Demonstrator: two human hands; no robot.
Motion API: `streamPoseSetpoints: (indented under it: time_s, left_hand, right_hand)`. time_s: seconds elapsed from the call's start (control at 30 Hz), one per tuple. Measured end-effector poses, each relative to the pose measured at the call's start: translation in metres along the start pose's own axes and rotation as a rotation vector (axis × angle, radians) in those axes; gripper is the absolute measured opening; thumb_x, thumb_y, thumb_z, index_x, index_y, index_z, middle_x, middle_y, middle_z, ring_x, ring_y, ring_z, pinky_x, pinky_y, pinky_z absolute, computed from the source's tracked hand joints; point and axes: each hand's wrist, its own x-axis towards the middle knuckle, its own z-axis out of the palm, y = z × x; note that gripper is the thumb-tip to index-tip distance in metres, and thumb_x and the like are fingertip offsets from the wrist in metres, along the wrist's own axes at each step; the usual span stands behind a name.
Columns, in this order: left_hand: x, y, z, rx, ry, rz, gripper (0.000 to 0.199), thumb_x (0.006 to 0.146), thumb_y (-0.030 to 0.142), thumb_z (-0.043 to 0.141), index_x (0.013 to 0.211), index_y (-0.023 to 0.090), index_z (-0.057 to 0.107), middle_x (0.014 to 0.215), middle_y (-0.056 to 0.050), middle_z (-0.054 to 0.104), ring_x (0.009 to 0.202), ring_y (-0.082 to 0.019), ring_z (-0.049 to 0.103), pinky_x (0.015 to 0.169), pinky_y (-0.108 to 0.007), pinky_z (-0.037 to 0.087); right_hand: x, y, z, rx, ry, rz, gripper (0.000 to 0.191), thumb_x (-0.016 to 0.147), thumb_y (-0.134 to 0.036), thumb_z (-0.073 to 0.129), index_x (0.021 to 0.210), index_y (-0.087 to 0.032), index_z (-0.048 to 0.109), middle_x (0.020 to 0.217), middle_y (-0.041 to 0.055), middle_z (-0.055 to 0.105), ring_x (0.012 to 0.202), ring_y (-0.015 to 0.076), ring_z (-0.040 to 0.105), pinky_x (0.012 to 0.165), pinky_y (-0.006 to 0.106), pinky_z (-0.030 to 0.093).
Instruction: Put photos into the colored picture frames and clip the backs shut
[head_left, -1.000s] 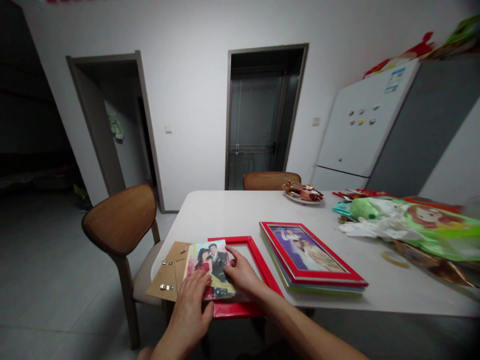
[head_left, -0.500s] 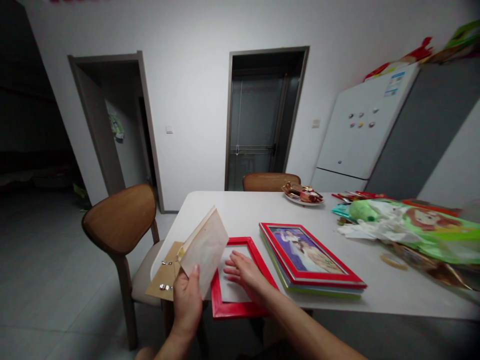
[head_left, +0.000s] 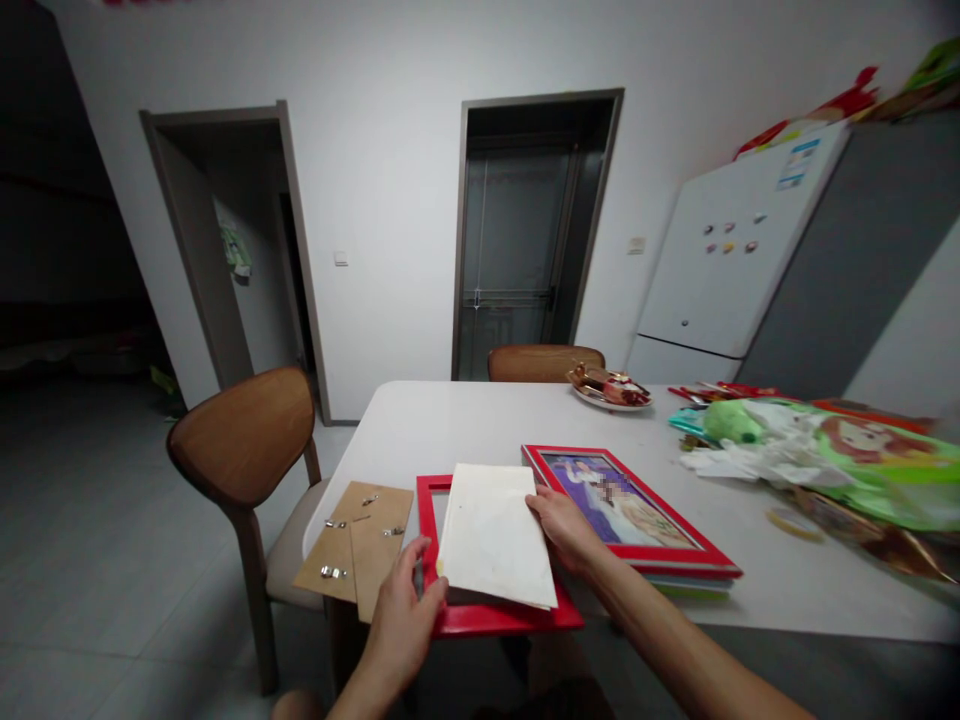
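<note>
A stack of off-white paper sheets (head_left: 495, 530) lies over a red picture frame (head_left: 510, 622), tilted a little and covering most of its opening. My right hand (head_left: 568, 530) pinches the sheets at their right edge. My left hand (head_left: 405, 610) is curled at the frame's left side, its thumb touching the lower left corner of the sheets; its other fingers are partly hidden. Left of the frame, two brown backing boards (head_left: 381, 560) with small metal clips overlap at the table edge. On the right, a red-framed picture (head_left: 622, 505) tops a stack of frames.
The white table (head_left: 427, 420) also bears a plate of food (head_left: 611, 392), a green plastic bag (head_left: 870, 470), crumpled white tissue (head_left: 742, 460) and a roll of tape (head_left: 793, 525). A wooden chair (head_left: 240, 440) stands at the left, another chair (head_left: 546, 362) behind the table.
The sheets have swung right and down from my left hand onto the red frame. My right hand has moved right and taken their right edge. Both backing boards now show more fully.
</note>
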Motion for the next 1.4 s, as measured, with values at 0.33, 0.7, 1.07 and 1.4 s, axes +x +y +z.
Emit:
streamPoseSetpoints:
  time_s: [0.33, 0.7, 1.07, 1.4]
  left_hand:
    - [-0.006, 0.003, 0.01, 0.494, -0.122, 0.101, 0.052, 0.064, 0.013, 0.042, 0.116, 0.004, 0.044, 0.127, -0.017, 0.04, 0.118, -0.022, 0.035, 0.1, -0.034, 0.025]
    - [-0.002, -0.004, 0.01, 0.534, -0.147, 0.168, 0.051, 0.066, 0.008, 0.038, 0.116, 0.0, 0.043, 0.126, -0.019, 0.04, 0.119, -0.024, 0.034, 0.101, -0.038, 0.026]
    - [-0.001, 0.005, 0.008, 0.661, -0.19, 0.204, 0.038, 0.07, 0.006, 0.038, 0.102, 0.013, 0.056, 0.123, -0.012, 0.046, 0.119, -0.023, 0.035, 0.098, -0.038, 0.03]
    - [-0.004, 0.008, 0.001, 0.661, -0.186, 0.261, 0.031, 0.071, 0.007, 0.039, 0.094, 0.015, 0.058, 0.12, -0.012, 0.048, 0.116, -0.021, 0.039, 0.096, -0.039, 0.032]
  right_hand:
    - [0.03, 0.016, 0.009, -0.338, 0.018, -0.025, 0.035, 0.063, -0.008, 0.034, 0.088, -0.009, 0.058, 0.066, 0.0068, 0.065, 0.059, 0.0139, 0.059, 0.053, 0.019, 0.043]
    - [0.032, 0.016, 0.013, -0.618, 0.008, -0.113, 0.034, 0.065, -0.007, 0.034, 0.084, -0.009, 0.062, 0.07, 0.0069, 0.065, 0.068, 0.015, 0.059, 0.059, 0.019, 0.039]
    - [0.019, 0.014, 0.014, -1.097, 0.105, -0.249, 0.032, 0.073, -0.025, 0.04, 0.096, -0.01, 0.057, 0.094, 0.0158, 0.06, 0.087, 0.0221, 0.055, 0.073, 0.028, 0.036]
    - [0.011, 0.024, 0.013, -1.431, 0.177, -0.352, 0.035, 0.074, -0.036, 0.043, 0.096, -0.011, 0.056, 0.097, 0.0137, 0.053, 0.089, 0.0232, 0.049, 0.073, 0.03, 0.035]
